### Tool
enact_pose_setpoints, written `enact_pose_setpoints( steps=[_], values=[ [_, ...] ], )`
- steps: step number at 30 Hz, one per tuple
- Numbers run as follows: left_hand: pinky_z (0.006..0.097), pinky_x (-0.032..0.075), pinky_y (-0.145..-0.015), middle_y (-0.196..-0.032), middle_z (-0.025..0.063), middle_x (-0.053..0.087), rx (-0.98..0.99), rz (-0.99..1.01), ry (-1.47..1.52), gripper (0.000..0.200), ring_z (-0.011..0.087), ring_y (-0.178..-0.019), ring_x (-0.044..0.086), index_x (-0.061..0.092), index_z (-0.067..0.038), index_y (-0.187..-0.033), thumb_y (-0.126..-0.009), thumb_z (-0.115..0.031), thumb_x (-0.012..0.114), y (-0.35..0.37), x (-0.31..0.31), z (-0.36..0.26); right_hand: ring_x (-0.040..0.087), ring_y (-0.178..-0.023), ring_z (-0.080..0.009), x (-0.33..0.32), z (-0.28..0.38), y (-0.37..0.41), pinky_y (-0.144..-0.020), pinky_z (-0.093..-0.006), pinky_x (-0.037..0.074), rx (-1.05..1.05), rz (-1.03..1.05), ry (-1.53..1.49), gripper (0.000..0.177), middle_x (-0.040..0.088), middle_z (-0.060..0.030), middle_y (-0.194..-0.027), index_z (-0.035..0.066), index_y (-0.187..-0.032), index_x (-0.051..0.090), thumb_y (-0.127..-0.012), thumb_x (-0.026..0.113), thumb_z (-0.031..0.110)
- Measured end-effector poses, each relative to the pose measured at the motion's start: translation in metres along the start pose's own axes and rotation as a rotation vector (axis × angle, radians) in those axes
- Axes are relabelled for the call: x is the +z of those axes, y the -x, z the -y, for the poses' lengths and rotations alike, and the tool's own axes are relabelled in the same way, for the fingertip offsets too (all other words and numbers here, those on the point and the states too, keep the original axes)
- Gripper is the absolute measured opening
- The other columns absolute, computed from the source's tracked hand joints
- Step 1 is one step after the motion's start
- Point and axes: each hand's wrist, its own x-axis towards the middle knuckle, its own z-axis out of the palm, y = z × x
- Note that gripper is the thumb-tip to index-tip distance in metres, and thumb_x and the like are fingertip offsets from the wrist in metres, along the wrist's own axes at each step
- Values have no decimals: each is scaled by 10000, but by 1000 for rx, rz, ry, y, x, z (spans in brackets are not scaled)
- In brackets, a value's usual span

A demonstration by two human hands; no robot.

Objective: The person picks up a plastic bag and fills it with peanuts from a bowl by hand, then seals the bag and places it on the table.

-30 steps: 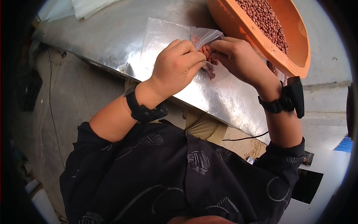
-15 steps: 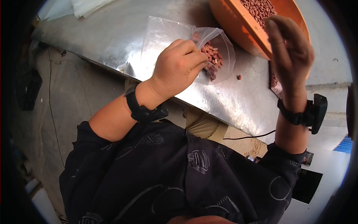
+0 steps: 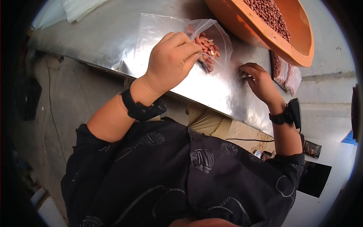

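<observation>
My left hand is closed on the rim of a clear plastic zip bag, which lies tilted on the metal table. Reddish peanuts show through the bag's mouth and wall. To the right of the bag, my right hand is low over the tabletop with fingers curled and tips close together. What those fingertips hold, if anything, is too small to make out.
An orange basin holding many peanuts stands at the upper right of the metal table. Filled peanut bags lie beside it. Clear plastic sheets are at the upper left. A black cable runs below the table edge.
My right hand has come down from in front of the basin to the tabletop beside the bag. The loose peanut seen there earlier no longer shows. My left hand keeps its hold.
</observation>
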Motion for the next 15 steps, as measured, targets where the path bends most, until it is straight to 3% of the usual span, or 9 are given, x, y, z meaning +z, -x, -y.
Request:
enact_pose_setpoints(
  steps=[4,7,15],
  values=[
    [312,460,-621,-735,37,542,-27,3,-20,88,220,-710,539,650,-78,-760,-683,-54,684,0,0,2,591,-806,-327,0,-3,1,-739,-356,481,-30,-4,107,149,599,-163,-894,-10,-876,620,-739,563,-14],
    [291,434,-593,-724,57,550,-6,17,-6,115,208,-673,533,651,-46,-798,-690,-11,673,0,2,-1,597,-717,-299,-6,0,-2,-664,-340,485,-1,16,140,107,603,-148,-809,-5,-834,614,-734,605,34],
    [294,433,-591,-721,58,548,9,10,-15,109,211,-671,530,649,-46,-793,-690,-17,673,1,1,-1,599,-652,-219,-18,74,-53,-597,-302,474,-225,-370,-210,168,618,-119,-765,4,-894,614,-759,659,92]
  ],
)
